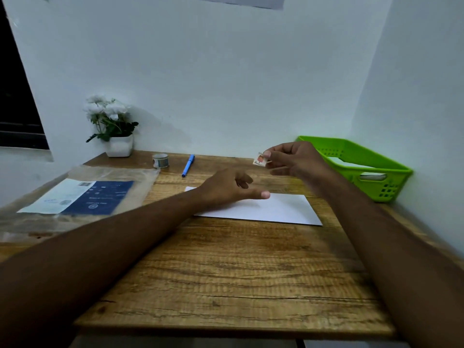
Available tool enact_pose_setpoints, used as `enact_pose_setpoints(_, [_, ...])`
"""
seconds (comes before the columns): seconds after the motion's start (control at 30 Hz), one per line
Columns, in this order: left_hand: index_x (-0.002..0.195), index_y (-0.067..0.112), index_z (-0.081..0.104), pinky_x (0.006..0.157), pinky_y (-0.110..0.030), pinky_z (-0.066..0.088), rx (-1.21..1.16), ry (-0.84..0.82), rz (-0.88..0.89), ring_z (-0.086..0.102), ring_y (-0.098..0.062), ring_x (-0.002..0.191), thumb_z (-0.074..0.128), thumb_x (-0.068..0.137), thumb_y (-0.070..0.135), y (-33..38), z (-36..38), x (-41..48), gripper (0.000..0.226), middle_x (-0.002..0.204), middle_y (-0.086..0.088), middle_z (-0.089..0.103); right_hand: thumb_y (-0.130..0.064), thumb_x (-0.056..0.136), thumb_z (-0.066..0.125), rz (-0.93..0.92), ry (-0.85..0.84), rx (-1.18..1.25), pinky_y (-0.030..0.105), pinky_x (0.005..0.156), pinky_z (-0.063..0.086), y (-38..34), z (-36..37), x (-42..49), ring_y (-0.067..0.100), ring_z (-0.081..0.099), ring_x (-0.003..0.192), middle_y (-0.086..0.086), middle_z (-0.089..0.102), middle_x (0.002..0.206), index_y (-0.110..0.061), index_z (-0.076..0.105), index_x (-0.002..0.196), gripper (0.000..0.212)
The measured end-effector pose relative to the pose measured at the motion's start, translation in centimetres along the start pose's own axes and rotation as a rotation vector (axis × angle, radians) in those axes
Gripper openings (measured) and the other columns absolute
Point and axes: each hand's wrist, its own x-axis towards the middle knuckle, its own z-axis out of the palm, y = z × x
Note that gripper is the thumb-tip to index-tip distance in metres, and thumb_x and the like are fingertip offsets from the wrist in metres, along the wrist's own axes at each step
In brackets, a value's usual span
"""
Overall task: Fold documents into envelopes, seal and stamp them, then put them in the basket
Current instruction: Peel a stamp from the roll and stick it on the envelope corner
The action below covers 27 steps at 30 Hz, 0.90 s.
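One stamp (259, 159) pinched in right grip (293, 159) near basket (391, 165); left grip (226, 189), fingers loose, rests on envelope's (278, 209) left end.

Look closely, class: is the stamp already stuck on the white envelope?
No: the right hand pinches the stamp in the air, clear of the envelope lying flat on the table.
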Motion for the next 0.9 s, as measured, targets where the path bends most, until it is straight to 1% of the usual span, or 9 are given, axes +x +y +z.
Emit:
enact_pose_setpoints(0.13, [0.113,0.032,0.063,0.093,-0.041,0.048,0.131,0.003,-0.027,0.056,-0.005,0.100,0.067,0.043,0.085,0.3,1.1,0.2,0.088,0.109,0.015,0.062,-0.019,0.084,0.074,0.013,-0.018,-0.005,0.029,0.075,0.058,-0.2,-0.2,-0.1,0.014,0.070,0.079,0.014,0.075,0.095,-0.001,0.073,0.100,0.024])
enact_pose_setpoints(0.27, [0.120,0.034,0.058,0.097,-0.045,0.043,0.151,-0.049,-0.045,0.052,-0.007,0.102,0.072,0.043,0.079,0.4,0.8,0.2,0.090,0.107,0.016,0.057,-0.016,0.083,0.075,0.002,-0.038,-0.031,0.030,0.076,0.058,-0.5,-0.1,-0.3,0.012,0.069,0.070,0.011,0.074,0.086,0.000,0.073,0.100,0.023])
enact_pose_setpoints(0.33, [0.122,0.029,0.059,0.093,-0.036,0.046,0.113,-0.075,-0.043,0.052,-0.008,0.102,0.079,0.051,0.069,0.5,0.4,0.1,0.084,0.108,0.012,0.057,-0.015,0.081,0.076,-0.004,-0.050,-0.043,0.031,0.076,0.058,-0.6,0.0,-0.4,0.013,0.069,0.069,0.013,0.074,0.087,0.000,0.073,0.099,0.023])
enact_pose_setpoints(0.4, [0.118,0.024,0.064,0.078,-0.021,0.045,0.057,-0.106,-0.035,0.054,-0.005,0.096,0.083,0.061,0.051,0.6,-0.1,0.3,0.066,0.106,0.010,0.061,-0.014,0.078,0.079,-0.006,-0.067,-0.056,0.029,0.074,0.060,-0.7,-0.1,-0.4,0.015,0.070,0.071,0.014,0.074,0.086,-0.002,0.074,0.096,0.022])
enact_pose_setpoints(0.47, [0.109,0.023,0.071,0.069,-0.016,0.044,0.016,-0.132,-0.038,0.059,-0.006,0.090,0.082,0.068,0.041,0.5,-0.6,0.4,0.046,0.099,0.010,0.068,-0.014,0.076,0.080,0.002,-0.085,-0.072,0.028,0.073,0.059,-0.7,-0.3,-0.4,0.016,0.070,0.072,0.014,0.074,0.084,-0.005,0.075,0.093,0.020])
enact_pose_setpoints(0.6, [0.095,0.018,0.076,0.066,-0.021,0.044,-0.013,-0.083,-0.073,0.061,-0.006,0.077,0.080,0.074,0.033,0.1,-1.5,0.4,0.027,0.089,0.002,0.072,-0.012,0.079,0.079,0.032,-0.142,-0.108,0.032,0.078,0.059,-0.9,-1.1,-0.6,0.018,0.070,0.079,0.016,0.074,0.093,-0.005,0.074,0.096,0.019])
enact_pose_setpoints(0.7, [0.090,0.019,0.074,0.067,-0.020,0.048,-0.027,-0.081,-0.083,0.065,-0.009,0.080,0.080,0.075,0.027,0.1,-2.3,0.6,0.018,0.086,0.005,0.072,-0.014,0.081,0.077,0.029,-0.159,-0.155,0.031,0.077,0.058,-0.9,-1.8,-0.7,0.017,0.070,0.082,0.013,0.075,0.095,-0.009,0.075,0.098,0.018])
enact_pose_setpoints(0.8, [0.095,0.015,0.074,0.076,-0.027,0.055,-0.050,-0.078,-0.064,0.069,-0.014,0.085,0.080,0.075,0.020,0.2,-3.5,0.8,0.021,0.091,0.001,0.074,-0.015,0.082,0.076,0.017,-0.150,-0.176,0.030,0.075,0.056,-0.9,-2.1,-0.7,0.014,0.068,0.079,0.013,0.075,0.095,-0.013,0.076,0.095,0.013])
enact_pose_setpoints(0.9, [0.098,0.017,0.075,0.076,-0.029,0.056,-0.070,-0.112,-0.042,0.069,-0.013,0.084,0.080,0.075,0.015,-0.1,-5.0,0.5,0.024,0.094,0.000,0.074,-0.016,0.081,0.075,0.020,-0.147,-0.183,0.028,0.071,0.055,-0.8,-2.1,-0.6,0.012,0.067,0.075,0.010,0.075,0.092,-0.016,0.077,0.092,0.011])
